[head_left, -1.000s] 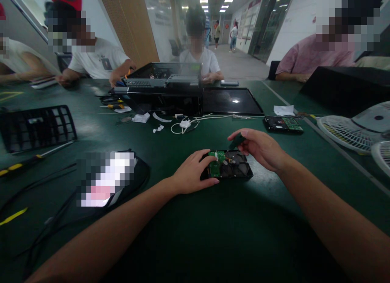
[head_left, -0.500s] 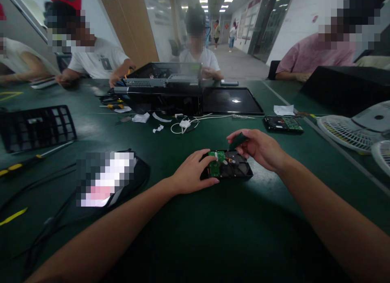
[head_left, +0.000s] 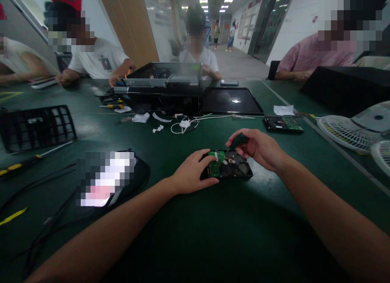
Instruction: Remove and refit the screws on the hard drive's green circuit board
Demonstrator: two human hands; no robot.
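No legible text, number or brand was recorded anywhere in the view. Lettering is suggested on the notice boards [head_left: 249,20] along the corridor wall, but it is too small and blurred to be read. A small red sign [head_left: 314,18] on the white wall at the right is noted, its content unreadable. A badge [head_left: 106,64] on a white shirt across the table shows dark marks only. A white label [head_left: 219,154] on the green board of the hard drive [head_left: 231,169] is seen, with no characters resolved. The paper slip [head_left: 284,110] on the table appears blank at this sharpness.
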